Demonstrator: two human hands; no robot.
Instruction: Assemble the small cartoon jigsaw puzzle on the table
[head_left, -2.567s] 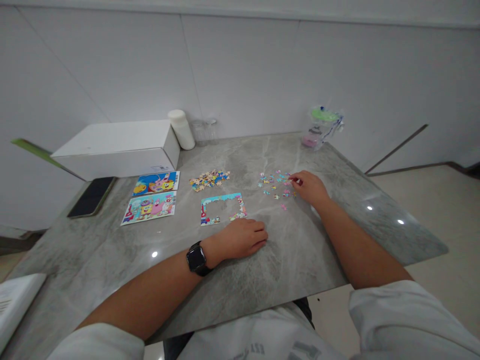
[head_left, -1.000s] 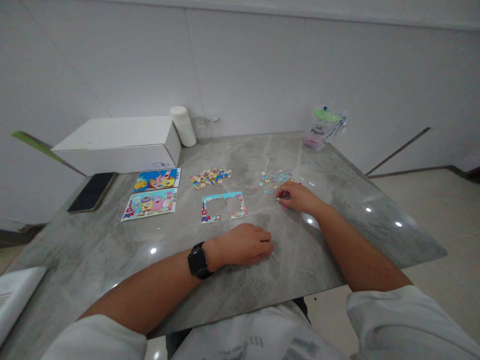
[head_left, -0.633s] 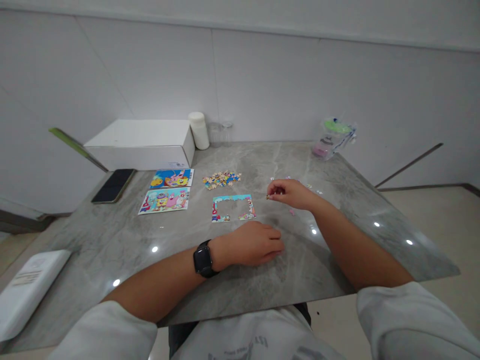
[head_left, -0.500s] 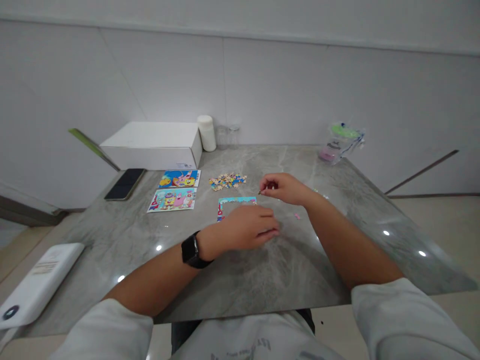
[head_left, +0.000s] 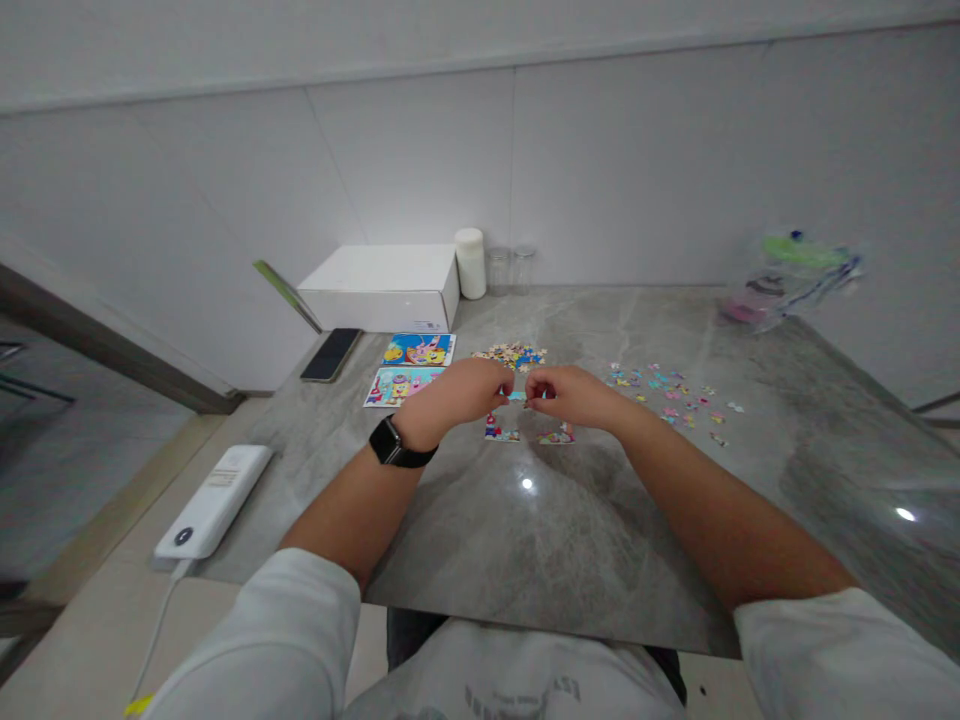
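Observation:
A partly assembled jigsaw puzzle border [head_left: 502,435] lies on the table between and just below my hands, its upper part mostly covered by them. My left hand [head_left: 474,388], with a black watch at the wrist, rests over its upper left side; the fingers are curled and what they hold, if anything, is hidden. Close beside it, my right hand [head_left: 568,396] pinches a tiny puzzle piece at the upper right of the border. Behind my hands lies a heap of puzzle pieces [head_left: 517,354]. Several scattered loose pieces [head_left: 671,392] lie to the right.
Two cartoon picture cards [head_left: 420,349] and a phone [head_left: 331,355] lie at left. At the back stand a white box [head_left: 382,285], a white bottle [head_left: 471,264] and two clear jars [head_left: 511,271]. A plastic bag [head_left: 784,280] sits back right, a white power bank [head_left: 214,505] front left.
My view has swung left. My left hand has moved up to the top of the puzzle border, and my right hand has come in beside it. More loose pieces on the right now show.

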